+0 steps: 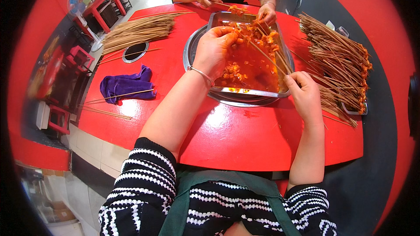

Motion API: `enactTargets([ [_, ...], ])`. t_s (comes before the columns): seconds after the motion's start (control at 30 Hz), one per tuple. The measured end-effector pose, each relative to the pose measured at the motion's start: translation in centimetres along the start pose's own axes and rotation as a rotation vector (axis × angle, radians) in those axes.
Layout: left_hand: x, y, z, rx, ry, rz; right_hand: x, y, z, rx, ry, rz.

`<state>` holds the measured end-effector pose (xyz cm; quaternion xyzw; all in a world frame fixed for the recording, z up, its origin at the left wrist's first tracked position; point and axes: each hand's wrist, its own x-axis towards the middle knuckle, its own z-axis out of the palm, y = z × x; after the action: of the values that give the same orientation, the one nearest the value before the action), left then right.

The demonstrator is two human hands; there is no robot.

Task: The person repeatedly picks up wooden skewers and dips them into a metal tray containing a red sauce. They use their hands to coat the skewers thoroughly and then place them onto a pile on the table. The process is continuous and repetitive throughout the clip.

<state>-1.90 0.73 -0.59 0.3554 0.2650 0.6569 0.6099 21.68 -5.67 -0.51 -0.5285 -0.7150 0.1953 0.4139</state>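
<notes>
My left hand, with a bangle at the wrist, pinches a piece of red-sauced food above a rectangular metal tray. My right hand holds the lower ends of several thin wooden skewers at the tray's right edge. One skewer runs up to the food in my left fingers; others carry sauced pieces near their tips. Red oily sauce with loose pieces lies in the tray. Across the table, another person's hands hold skewers and food over the tray's far end.
A pile of bare skewers lies at the left. A heap of loaded skewers rests at the right. A purple cloth with a skewer across it and a round hole with a metal rim are on the left of the red table.
</notes>
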Motion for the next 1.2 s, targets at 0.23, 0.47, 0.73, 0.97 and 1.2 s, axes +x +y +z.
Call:
enactTargets([
  [0.23, 0.3, -0.6, -0.3, 0.235, 0.051, 0.197, 0.0, 0.0, 0.1, 0.003, -0.016, -0.005],
  [0.47, -0.8, -0.6, 0.9, 0.531, 0.130, 0.389, -0.3, -0.4, 1.0, -0.044, 0.007, 0.033],
  [0.73, -0.8, -2.5, 1.4, 0.409, 0.038, 0.345, -0.5, -1.1, 2.0, 0.020, 0.063, -0.012],
  [0.97, -0.5, -1.4, 1.1, 0.138, -0.034, 0.189, -0.2, -0.5, 1.3, 0.062, 0.078, -0.018],
  [1.2, -0.6, -0.6, 1.0, 0.061, 0.025, 0.058, -0.2, -0.3, 0.8, 0.071, 0.054, 0.020],
])
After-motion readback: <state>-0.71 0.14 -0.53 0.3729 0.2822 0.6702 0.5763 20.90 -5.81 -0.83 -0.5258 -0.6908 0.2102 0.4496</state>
